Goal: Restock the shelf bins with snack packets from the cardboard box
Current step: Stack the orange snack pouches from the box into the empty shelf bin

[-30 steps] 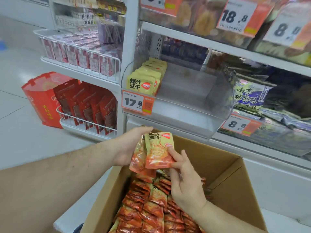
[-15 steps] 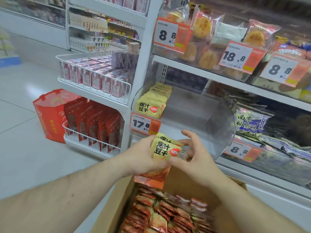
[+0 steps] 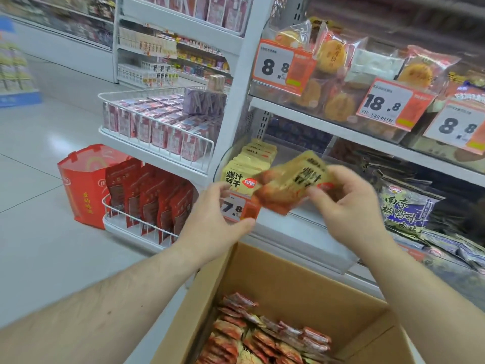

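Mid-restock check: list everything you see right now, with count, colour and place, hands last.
held snack packets: at least two, yellow-orange, raised before the clear bin
clear bin: one, transparent, middle shelf, mostly bare
shelved packets: one row, yellow, bin's left side
cardboard box: one, brown, below the bin
boxed packets: many, orange-red, inside the box
price tags: four, white-orange, shelf fronts
red pouches: one row, red, low wire rack at left
red bag: one, on the floor
left hand: fingers loose, beside the packets; contact unclear
right hand: pinches the held packets
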`<state>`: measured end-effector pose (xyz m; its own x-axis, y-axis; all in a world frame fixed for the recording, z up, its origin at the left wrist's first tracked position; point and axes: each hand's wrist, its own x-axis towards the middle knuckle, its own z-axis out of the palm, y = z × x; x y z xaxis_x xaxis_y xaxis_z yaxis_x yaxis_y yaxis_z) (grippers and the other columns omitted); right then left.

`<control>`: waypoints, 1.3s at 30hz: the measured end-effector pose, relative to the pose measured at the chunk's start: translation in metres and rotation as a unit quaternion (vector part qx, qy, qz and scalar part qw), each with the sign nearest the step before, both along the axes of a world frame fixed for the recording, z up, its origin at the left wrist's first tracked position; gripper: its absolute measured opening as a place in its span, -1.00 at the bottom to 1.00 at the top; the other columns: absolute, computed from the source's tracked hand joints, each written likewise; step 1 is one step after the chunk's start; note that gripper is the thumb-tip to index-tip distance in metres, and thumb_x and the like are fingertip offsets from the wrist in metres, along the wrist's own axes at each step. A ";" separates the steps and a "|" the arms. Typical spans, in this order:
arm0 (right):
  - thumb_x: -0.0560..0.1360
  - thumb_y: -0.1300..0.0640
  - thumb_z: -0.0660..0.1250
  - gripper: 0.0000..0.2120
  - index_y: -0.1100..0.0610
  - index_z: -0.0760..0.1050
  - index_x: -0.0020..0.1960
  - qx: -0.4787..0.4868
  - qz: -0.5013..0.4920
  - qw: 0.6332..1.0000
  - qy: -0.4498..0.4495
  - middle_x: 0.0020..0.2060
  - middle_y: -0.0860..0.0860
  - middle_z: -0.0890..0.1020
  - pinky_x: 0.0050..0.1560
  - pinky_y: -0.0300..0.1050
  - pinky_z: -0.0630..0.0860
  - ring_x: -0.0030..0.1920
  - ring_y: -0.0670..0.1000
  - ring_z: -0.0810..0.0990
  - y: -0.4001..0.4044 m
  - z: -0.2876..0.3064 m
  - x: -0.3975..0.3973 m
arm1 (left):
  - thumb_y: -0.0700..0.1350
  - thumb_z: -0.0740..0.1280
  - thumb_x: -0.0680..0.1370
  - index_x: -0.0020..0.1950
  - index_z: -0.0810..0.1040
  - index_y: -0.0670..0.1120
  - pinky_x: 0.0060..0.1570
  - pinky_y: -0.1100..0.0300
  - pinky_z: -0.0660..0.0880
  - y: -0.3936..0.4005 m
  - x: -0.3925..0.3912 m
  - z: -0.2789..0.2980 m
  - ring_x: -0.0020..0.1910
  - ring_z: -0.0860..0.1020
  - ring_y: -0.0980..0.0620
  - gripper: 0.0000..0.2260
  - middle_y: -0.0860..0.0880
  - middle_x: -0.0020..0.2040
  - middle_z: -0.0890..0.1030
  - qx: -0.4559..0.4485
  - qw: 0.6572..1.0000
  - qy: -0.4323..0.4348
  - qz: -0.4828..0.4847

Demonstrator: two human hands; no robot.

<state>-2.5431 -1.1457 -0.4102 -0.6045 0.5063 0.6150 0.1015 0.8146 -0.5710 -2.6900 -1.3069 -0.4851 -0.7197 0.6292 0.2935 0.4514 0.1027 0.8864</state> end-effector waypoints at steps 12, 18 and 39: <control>0.43 0.22 0.42 -0.74 0.17 0.63 0.12 0.243 0.024 0.970 0.007 -0.03 0.00 0.66 -0.11 -0.19 0.54 -0.16 -0.07 0.57 0.004 -0.026 -0.047 | -0.07 0.37 0.47 0.51 0.22 0.01 0.41 -0.06 0.28 0.011 -0.008 -0.010 0.46 0.17 -0.01 -0.37 0.04 0.46 0.20 -0.147 0.985 0.084 0.029; 0.44 0.23 0.47 -0.73 0.14 0.63 0.14 0.206 -0.011 0.978 -0.037 0.00 -0.01 0.68 -0.03 -0.09 0.59 -0.07 -0.02 0.62 0.007 -0.026 -0.053 | -0.03 0.36 0.49 0.54 0.14 0.11 0.44 -0.08 0.23 0.014 -0.008 -0.012 0.50 0.08 -0.07 -0.33 0.02 0.52 0.06 -0.182 0.978 0.099 0.021; 0.60 0.14 0.16 -0.86 0.18 0.44 0.00 0.065 0.009 0.892 -0.446 0.05 0.14 0.58 -0.16 -0.09 0.39 -0.02 0.11 0.51 -0.014 -0.008 -0.139 | -0.08 0.40 0.46 0.48 0.28 0.09 0.30 -0.02 0.44 0.020 -0.009 -0.015 0.35 0.39 -0.04 -0.39 0.14 0.41 0.08 -0.113 0.993 0.035 0.021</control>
<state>-2.6820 -1.1597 -0.4185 -0.8906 0.4504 -0.0629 0.4543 0.8746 -0.1695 -2.6987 -1.2872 -0.4999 -0.7302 0.6537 0.1987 0.5016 0.3153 0.8056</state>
